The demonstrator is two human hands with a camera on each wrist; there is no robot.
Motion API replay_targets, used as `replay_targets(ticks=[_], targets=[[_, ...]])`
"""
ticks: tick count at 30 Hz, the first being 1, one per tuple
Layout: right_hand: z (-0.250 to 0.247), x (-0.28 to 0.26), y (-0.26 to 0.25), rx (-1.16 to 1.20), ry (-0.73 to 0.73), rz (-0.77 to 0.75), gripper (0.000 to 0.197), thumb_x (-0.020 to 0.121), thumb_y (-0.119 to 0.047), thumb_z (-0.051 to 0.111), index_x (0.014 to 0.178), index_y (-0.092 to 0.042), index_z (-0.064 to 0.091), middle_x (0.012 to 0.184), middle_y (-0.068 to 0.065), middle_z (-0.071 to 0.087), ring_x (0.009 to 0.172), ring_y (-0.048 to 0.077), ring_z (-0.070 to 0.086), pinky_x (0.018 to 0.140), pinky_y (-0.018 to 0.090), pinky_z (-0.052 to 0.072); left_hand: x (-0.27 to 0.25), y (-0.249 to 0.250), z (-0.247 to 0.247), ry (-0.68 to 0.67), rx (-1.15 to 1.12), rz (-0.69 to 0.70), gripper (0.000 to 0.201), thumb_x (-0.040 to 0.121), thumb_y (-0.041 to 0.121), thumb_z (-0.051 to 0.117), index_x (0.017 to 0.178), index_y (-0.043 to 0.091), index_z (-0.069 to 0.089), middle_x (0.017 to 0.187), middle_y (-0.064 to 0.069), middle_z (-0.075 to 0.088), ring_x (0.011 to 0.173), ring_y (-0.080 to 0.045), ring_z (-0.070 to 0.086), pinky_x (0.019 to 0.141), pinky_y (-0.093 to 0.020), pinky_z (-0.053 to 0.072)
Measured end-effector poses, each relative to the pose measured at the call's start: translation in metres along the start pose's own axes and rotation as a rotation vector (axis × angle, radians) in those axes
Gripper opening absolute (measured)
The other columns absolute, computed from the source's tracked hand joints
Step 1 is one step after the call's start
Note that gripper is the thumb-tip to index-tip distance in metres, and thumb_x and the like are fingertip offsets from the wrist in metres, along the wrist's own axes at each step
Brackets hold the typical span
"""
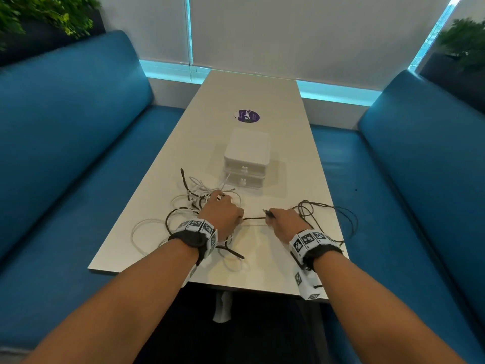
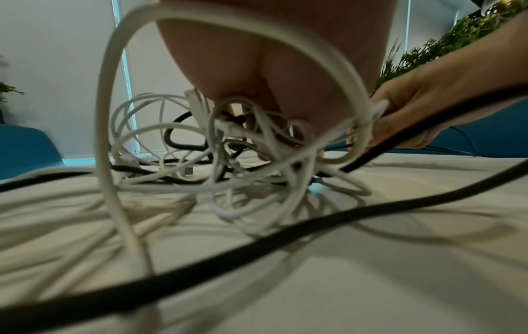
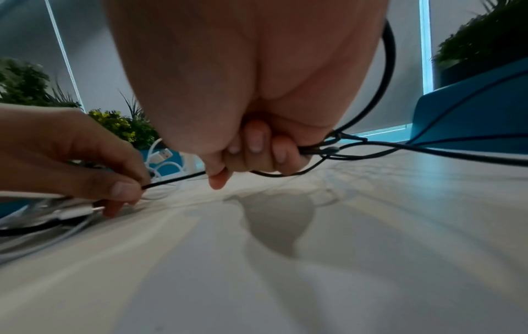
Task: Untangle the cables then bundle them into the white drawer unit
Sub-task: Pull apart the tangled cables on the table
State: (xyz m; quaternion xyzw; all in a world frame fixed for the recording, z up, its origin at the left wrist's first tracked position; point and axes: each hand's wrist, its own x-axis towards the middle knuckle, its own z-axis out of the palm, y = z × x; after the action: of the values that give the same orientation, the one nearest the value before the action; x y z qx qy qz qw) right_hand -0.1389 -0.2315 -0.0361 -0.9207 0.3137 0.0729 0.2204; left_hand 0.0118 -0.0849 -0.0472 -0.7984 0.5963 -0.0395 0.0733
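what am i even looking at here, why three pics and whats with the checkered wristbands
No machine here: a person works with two bare hands. The checkered bands sit at the wrists, where small cameras are worn. The big picture comes from a camera on the head, looking down at a long table. The other two come from the wrist cameras, looking along each hand from just above the tabletop.

On the table lie a tangle of white and black cables and, behind it, a white drawer unit with both drawers shut. The left hand pinches a thin black cable beside the tangle; the right hand grips the same cable, with its freed loops trailing to the right. The cable runs between the hands.
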Motion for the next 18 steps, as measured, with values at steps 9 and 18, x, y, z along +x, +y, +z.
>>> replay_targets(ticks=[9, 18], targets=[[-0.003, 0.006, -0.025, -0.194, 0.132, 0.019, 0.023, 0.103, -0.021, 0.038, 0.111, -0.009, 0.056, 0.103, 0.015, 0.061, 0.078, 0.030, 0.056, 0.064, 0.034, 0.042, 0.006, 0.008, -0.010, -0.165, 0.099, -0.008, 0.019, 0.089, 0.018, 0.055, 0.104, 0.023, 0.064, 0.104, -0.009, 0.066, 0.118, -0.034, 0.047, 0.112, -0.054, 0.021], [0.015, 0.011, -0.043, -0.106, 0.034, -0.126, 0.029, 0.102, -0.032, 0.044, 0.112, -0.010, 0.059, 0.102, 0.018, 0.066, 0.091, 0.037, 0.063, 0.077, 0.042, 0.053, 0.002, 0.012, -0.015, -0.118, 0.118, 0.008, 0.028, 0.091, 0.012, 0.050, 0.116, 0.018, 0.061, 0.108, -0.003, 0.067, 0.121, -0.025, 0.048, 0.115, -0.051, 0.019]])
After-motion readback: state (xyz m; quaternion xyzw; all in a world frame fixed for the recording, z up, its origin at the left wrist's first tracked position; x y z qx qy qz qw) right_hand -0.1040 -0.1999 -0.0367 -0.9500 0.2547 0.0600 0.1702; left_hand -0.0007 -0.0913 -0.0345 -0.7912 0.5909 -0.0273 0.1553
